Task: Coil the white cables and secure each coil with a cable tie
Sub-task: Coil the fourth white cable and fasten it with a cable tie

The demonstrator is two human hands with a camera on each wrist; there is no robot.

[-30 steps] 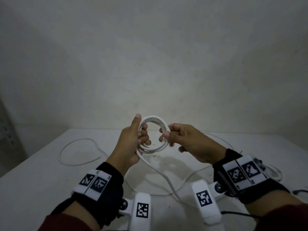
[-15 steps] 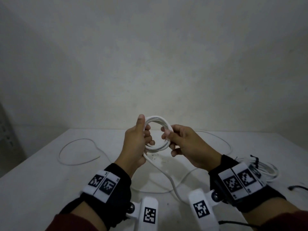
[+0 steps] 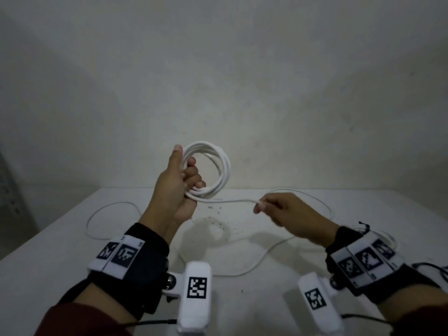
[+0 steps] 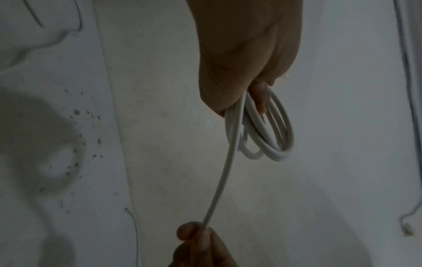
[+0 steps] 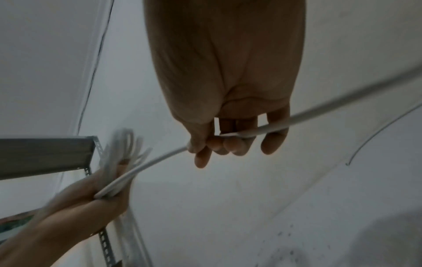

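Left hand grips coil; right hand pinches tail.

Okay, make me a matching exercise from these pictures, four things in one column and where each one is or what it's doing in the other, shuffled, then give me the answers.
Things:
1. left hand
2. right hand
3. coil
4. thin cable

States:
A. lies loose on the table
B. pinches the straight cable run
C. held up above the table
D. grips the stacked loops

Pairs: 1-D, 2-B, 3-C, 4-A
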